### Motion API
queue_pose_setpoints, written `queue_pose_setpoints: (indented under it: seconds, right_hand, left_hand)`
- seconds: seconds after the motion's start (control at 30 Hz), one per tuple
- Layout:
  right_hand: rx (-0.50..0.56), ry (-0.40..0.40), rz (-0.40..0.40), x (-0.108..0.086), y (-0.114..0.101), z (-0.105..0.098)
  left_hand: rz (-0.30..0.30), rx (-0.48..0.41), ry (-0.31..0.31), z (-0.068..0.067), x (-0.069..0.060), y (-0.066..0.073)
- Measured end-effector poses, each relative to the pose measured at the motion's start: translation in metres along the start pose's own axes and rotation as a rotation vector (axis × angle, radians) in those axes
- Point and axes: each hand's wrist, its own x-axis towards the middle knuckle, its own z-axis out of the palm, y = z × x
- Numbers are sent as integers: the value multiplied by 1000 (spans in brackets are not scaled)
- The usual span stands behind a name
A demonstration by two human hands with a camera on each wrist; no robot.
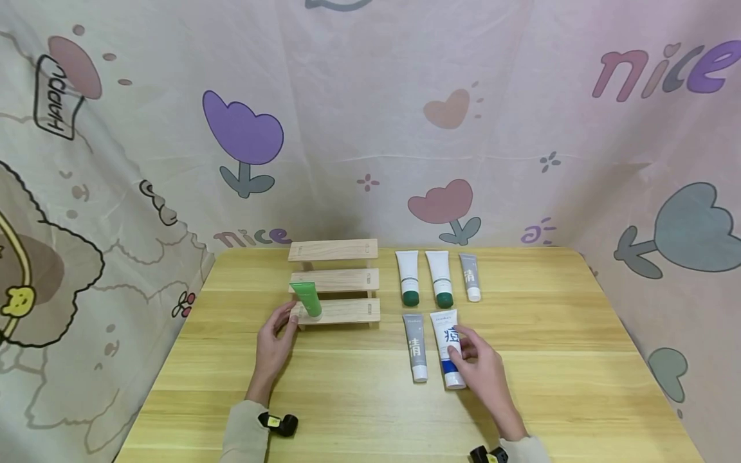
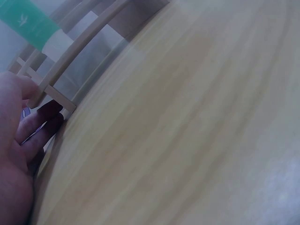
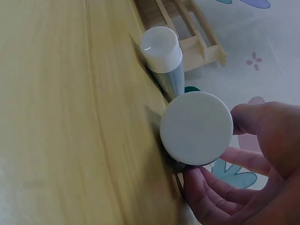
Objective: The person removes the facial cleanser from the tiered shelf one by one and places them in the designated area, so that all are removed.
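Observation:
My right hand (image 1: 482,370) pinches a white tube with a blue band (image 1: 446,347) between thumb and fingers. The tube lies on the table, and its round white cap (image 3: 196,128) faces the right wrist camera. My left hand (image 1: 274,344) holds the left end of a three-step wooden rack (image 1: 353,311) at its lowest step. In the left wrist view the thumb lies against the step's end, with other fingers lower down beside it. A green tube (image 1: 307,298) stands cap down on that step. Left of the white-and-blue tube lies a grey tube (image 1: 415,347).
Behind these lie two white tubes with green caps (image 1: 408,276) (image 1: 440,276) and a smaller grey tube (image 1: 469,276). The wooden table (image 1: 347,399) meets a printed cloth backdrop (image 1: 347,116) at the back and sides.

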Motion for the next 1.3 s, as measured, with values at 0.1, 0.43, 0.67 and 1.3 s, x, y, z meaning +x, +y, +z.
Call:
queue_pose_setpoints:
  seconds: [0.1, 0.43, 0.67, 1.3]
  right_hand:
    - [-3, 1, 5, 0, 0, -1]
    - [20, -1, 31, -2, 4, -4]
    - [45, 41, 6, -4, 6, -6]
    - [202, 133, -194, 3, -25, -4]
  left_hand:
    - [-5, 5, -1, 0, 0, 1]
    - [-23, 18, -5, 0, 0, 1]
    - [-29, 9, -5, 0, 0, 1]
    - [-31, 3, -9, -1, 0, 1]
